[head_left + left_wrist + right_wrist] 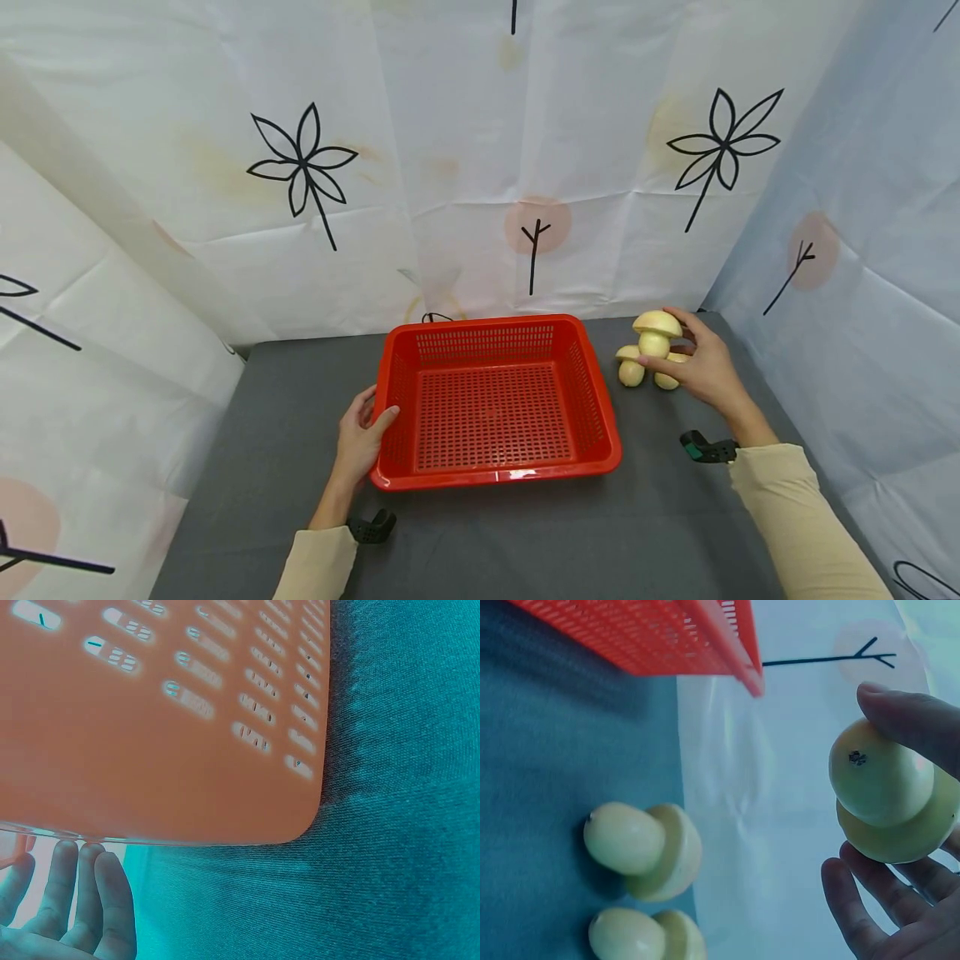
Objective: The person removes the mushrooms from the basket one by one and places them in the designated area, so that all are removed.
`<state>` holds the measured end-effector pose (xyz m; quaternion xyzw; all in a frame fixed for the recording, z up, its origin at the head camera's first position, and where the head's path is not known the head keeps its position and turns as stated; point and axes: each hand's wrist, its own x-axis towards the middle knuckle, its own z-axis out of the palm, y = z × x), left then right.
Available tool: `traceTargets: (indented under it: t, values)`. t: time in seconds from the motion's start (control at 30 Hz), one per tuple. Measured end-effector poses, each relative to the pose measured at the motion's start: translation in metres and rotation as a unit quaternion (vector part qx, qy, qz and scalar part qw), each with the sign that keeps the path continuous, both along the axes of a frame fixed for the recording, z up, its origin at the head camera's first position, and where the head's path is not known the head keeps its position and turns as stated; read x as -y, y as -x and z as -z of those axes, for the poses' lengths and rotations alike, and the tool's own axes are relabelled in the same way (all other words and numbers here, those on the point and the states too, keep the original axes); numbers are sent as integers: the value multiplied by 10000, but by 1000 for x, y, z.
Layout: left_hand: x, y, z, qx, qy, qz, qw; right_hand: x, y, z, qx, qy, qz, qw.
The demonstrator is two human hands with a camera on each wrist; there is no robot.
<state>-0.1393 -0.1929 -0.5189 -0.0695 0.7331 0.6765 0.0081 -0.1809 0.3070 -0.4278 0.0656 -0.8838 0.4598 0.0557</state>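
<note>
A red plastic basket (491, 478) with a perforated bottom and sides stands on the grey table. My left hand (358, 442) grips its left side, thumb over the rim and fingers outside against the wall. To the basket's right, my right hand (708, 367) holds a pale yellow mushroom (657, 324), apparently a toy, raised off the table between thumb and fingers. The right wrist view shows the stem end of this held mushroom (877, 776). Two similar mushrooms lie below it, one on the left (632, 372) and one on the right (666, 382), the latter partly covered by the hand.
A grey cloth (277, 417) covers the table. White fabric (450, 125) printed with black plant drawings hangs behind and at both sides. A thin black cable (437, 316) shows behind the basket's back rim. Dark bands are worn on both wrists.
</note>
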Motion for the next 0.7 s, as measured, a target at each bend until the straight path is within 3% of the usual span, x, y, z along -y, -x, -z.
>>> traceTargets:
  t: [0.4,0.7]
  values:
    - [-1,0,-1,48,12,-4,10000,-28,-4,10,-294,-225,388,9986]
    - [0,-1,-1,34,41,-3,10000,-50,-5,24,-154,-331,687,9970]
